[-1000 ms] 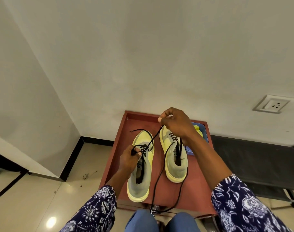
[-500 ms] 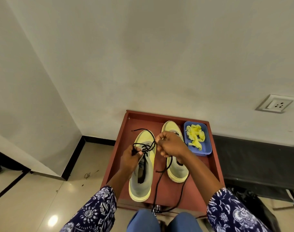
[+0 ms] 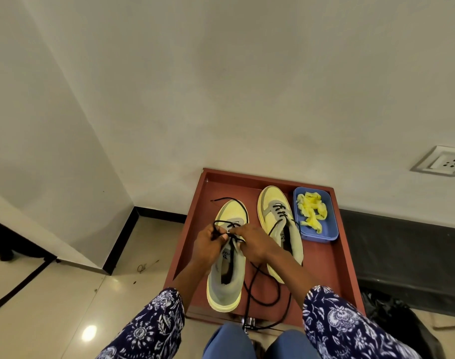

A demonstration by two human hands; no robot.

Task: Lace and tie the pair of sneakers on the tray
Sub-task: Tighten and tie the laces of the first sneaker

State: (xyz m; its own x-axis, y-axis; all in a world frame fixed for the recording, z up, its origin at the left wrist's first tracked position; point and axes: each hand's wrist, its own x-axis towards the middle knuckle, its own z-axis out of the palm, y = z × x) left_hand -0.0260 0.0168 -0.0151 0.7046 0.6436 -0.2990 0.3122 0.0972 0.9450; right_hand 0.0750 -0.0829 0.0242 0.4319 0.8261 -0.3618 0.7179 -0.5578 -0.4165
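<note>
- Since a second ago my right hand (image 3: 252,244) has dropped from high above the tray, where it was drawing the lace taut, down to the throat of the left sneaker (image 3: 227,257); it now sits knuckle to knuckle with my left hand (image 3: 208,244).
- Both hands are closed on the black lace (image 3: 230,225): my left pinches a strand against the tongue, fingers curled, and my right has its fingertips closed on the lace just beside it. Exactly which strand each one holds I can't tell; my fingers cover the crossing.
- That sneaker lies directly under my hands on the red tray (image 3: 195,229), toe pointing away from me, with its heel opening towards my knees. One loose end curls over the toe towards the tray's far left corner.
- A long slack run of lace (image 3: 268,294) trails from under my right wrist across the tray floor and over the near rim.
- To do this step well, I judge I should keep my left pinch steady as an anchor, feed the tip cleanly through the next eyelet, then draw off that slack evenly so it doesn't snag or tug the shoe askew.
- My right sneaker (image 3: 278,218) stands just beside, touching neither hand, with a blue tub (image 3: 327,229) of yellow scraps beyond it.
</note>
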